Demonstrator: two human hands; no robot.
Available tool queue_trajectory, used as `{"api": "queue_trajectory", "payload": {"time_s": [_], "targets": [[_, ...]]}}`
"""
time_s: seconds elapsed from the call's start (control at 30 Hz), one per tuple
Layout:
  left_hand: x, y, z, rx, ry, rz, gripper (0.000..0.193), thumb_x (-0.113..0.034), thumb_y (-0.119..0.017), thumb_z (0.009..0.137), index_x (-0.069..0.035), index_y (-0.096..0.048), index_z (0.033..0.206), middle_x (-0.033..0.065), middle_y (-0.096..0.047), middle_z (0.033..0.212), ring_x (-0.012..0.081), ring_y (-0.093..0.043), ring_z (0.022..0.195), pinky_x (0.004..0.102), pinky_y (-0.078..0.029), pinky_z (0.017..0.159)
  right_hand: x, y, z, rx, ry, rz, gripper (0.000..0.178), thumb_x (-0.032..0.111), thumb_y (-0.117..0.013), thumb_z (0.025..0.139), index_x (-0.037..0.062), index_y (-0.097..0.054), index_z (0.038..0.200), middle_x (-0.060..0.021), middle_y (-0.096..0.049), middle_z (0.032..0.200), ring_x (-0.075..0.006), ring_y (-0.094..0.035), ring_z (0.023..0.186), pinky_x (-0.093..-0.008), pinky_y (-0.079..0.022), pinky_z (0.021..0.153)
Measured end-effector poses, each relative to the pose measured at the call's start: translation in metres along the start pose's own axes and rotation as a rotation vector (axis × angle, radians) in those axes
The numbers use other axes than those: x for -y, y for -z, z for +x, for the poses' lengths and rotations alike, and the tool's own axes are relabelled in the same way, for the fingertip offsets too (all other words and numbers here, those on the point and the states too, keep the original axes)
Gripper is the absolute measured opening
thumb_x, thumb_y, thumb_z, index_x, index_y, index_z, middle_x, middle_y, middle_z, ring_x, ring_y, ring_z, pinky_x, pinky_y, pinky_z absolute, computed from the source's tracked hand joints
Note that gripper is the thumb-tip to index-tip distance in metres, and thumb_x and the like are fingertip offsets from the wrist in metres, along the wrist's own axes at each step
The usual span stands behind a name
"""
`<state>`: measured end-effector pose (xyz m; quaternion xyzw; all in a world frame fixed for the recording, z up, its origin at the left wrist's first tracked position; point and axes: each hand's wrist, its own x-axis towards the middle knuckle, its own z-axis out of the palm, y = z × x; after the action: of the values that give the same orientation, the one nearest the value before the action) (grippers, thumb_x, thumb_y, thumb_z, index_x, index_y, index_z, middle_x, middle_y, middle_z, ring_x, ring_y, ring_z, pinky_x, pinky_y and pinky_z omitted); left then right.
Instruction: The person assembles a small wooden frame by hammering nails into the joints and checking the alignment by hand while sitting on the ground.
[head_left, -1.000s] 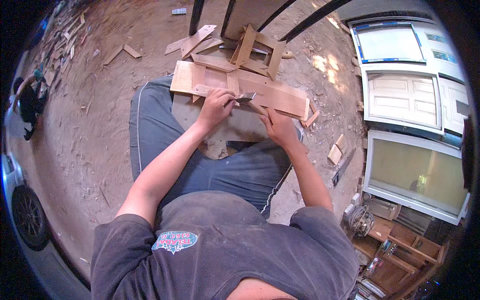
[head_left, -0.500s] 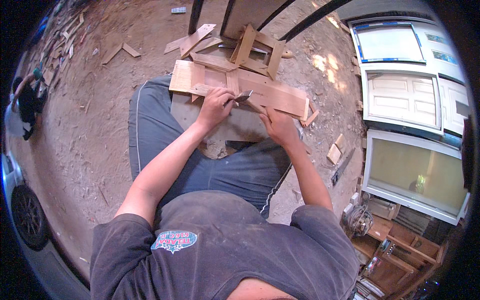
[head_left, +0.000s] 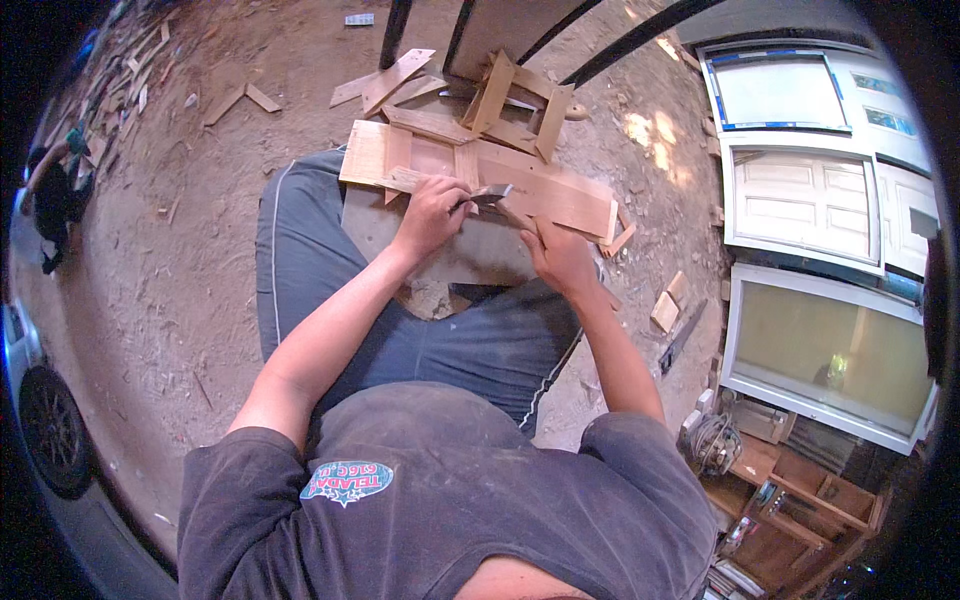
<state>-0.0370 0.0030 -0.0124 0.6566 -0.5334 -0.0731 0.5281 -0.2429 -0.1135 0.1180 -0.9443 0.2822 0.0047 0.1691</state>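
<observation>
A dirt floor (head_left: 180, 260) strewn with sawdust and wood offcuts fills most of the view, with a dark car wheel (head_left: 50, 430) at its lower left edge. Along the right edge lean a white panelled door (head_left: 800, 205), a framed pane (head_left: 775, 90) above it and a larger white-framed window (head_left: 830, 350) below it. Black metal bars (head_left: 395, 30) rise at the top edge, with loose wooden slats (head_left: 395, 80) scattered at their foot.

The person sits with legs in dark blue trousers (head_left: 300, 250) either side of a grey stone block (head_left: 450, 250). A long wooden panel frame (head_left: 480, 175) lies across the far edge of that block, one end past the left knee, the other reaching right. More frame pieces (head_left: 520, 100) are stacked just beyond it.

The left hand (head_left: 432, 212) is curled closed on a wood strip at the frame's near edge, next to a small metal blade, likely a chisel (head_left: 492, 193). The right hand (head_left: 558, 255) is closed too, pressing on the frame's near edge just beside the blade; which hand grips the tool cannot be told.

A small wood block (head_left: 665, 312) lies on the ground to the right, with a coiled power tool (head_left: 712, 445) lower right. The grey shirt bears an oval red and blue badge (head_left: 345, 482).
</observation>
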Motion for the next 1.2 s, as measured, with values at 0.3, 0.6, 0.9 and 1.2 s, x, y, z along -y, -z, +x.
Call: {"api": "queue_trajectory", "payload": {"time_s": [0.3,0.6,0.9,1.2], "targets": [[-0.002,0.000,0.001,-0.005,-0.020,0.010,0.016,-0.008,-0.079,0.079,-0.005,-0.071,0.093,0.0075,-0.072,0.105,0.0283,-0.066,0.106,0.0418,-0.049,0.094,-0.004,-0.007,-0.002,-0.090,0.069,0.012,0.032,0.037,-0.059,0.103,0.0055,-0.058,0.102,-0.0228,-0.068,0.078,-0.0449,-0.069,0.074,-0.0542,-0.053,0.062],[-0.004,-0.001,0.000,-0.013,-0.006,0.009,0.016,-0.007,-0.078,0.079,-0.005,-0.071,0.092,0.0074,-0.072,0.105,0.0284,-0.066,0.105,0.0409,-0.049,0.094,-0.002,-0.005,0.000,-0.021,0.028,-0.045,0.031,0.037,-0.058,0.103,0.0059,-0.058,0.101,-0.0236,-0.067,0.077,-0.0458,-0.068,0.074,-0.0547,-0.053,0.062],[-0.003,0.000,0.002,-0.019,-0.011,0.015,0.016,-0.006,-0.078,0.077,-0.005,-0.071,0.091,0.0077,-0.073,0.104,0.0289,-0.067,0.105,0.0416,-0.049,0.093,0.001,-0.006,-0.003,-0.071,-0.011,0.044,0.029,0.034,-0.058,0.103,0.0046,-0.058,0.102,-0.0251,-0.066,0.080,-0.0473,-0.066,0.078,-0.0551,-0.050,0.066],[-0.007,0.000,0.003,-0.025,-0.010,0.004,0.012,-0.008,-0.077,0.079,-0.005,-0.071,0.089,0.0070,-0.072,0.103,0.0273,-0.066,0.103,0.0406,-0.048,0.093,0.002,-0.006,-0.003,-0.026,0.014,-0.026,0.032,0.038,-0.056,0.104,0.0059,-0.056,0.104,-0.0241,-0.068,0.076,-0.0458,-0.069,0.073,-0.0563,-0.054,0.063]]}}
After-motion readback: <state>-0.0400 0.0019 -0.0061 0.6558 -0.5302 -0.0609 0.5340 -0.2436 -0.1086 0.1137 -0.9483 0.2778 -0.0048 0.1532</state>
